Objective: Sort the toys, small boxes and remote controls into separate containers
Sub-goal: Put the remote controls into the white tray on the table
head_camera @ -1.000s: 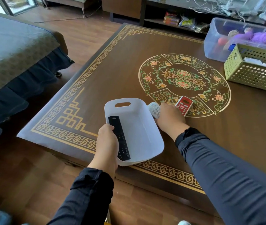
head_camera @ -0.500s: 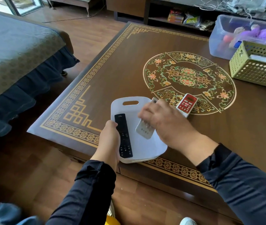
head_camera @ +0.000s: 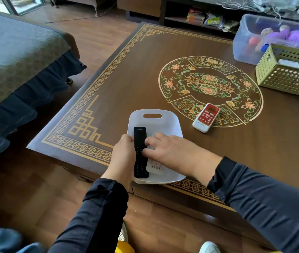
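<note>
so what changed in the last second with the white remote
The right hand picked the white remote off the table and laid it in the white tray beside the black remote, fingers resting on it. The left hand holds the tray as before; the red remote stayed put.

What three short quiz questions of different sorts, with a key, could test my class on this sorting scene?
1. True or false: the red remote lies inside the white basket.
2. Which remote lies beside the black remote? A) white B) red C) blue
3. Fill in: the toys sit in the clear ___.

Key: 1 false, it lies on the table. 2 A, the white remote, under the right hand. 3 bin.
</note>
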Demonstrator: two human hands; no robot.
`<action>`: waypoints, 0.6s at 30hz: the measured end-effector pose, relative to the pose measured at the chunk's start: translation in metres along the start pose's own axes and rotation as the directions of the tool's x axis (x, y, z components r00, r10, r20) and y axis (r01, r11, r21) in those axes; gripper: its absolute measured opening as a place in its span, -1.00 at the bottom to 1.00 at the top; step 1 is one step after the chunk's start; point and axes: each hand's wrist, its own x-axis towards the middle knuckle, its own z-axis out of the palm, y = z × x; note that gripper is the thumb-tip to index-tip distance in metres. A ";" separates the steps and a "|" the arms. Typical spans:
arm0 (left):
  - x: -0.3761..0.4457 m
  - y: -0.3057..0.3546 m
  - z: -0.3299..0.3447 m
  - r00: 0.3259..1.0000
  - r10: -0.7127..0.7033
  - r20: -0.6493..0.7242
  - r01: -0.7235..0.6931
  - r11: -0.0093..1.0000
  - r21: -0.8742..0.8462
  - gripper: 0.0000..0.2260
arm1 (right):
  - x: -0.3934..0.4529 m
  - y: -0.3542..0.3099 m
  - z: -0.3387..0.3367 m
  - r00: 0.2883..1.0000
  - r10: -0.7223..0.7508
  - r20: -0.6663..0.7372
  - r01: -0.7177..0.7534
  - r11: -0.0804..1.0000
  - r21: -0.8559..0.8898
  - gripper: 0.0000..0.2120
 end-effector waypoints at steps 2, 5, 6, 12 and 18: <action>-0.001 0.000 0.000 1.000 -0.020 0.010 0.021 0.999 -0.033 -0.76 | 0.003 -0.005 0.003 1.000 -0.001 -0.006 0.001 1.000 0.009 -0.57; -0.002 -0.001 -0.001 1.000 -0.015 0.024 0.015 0.999 -0.037 -0.72 | 0.003 -0.008 0.008 1.000 0.011 -0.023 -0.009 0.999 0.054 -0.53; -0.002 -0.001 -0.001 1.000 -0.013 0.022 0.014 0.999 -0.039 -0.72 | 0.001 -0.008 0.009 0.999 0.020 -0.029 -0.018 0.997 0.079 -0.51; -0.002 -0.003 -0.001 0.999 -0.004 0.038 0.007 0.997 -0.072 -0.69 | -0.008 -0.001 0.004 0.991 0.129 -0.042 -0.116 0.967 0.228 -0.32; -0.005 -0.003 0.002 0.999 -0.019 0.040 0.021 0.999 -0.044 -0.77 | -0.011 -0.002 0.003 0.918 0.380 -0.111 -0.369 0.923 0.113 -0.70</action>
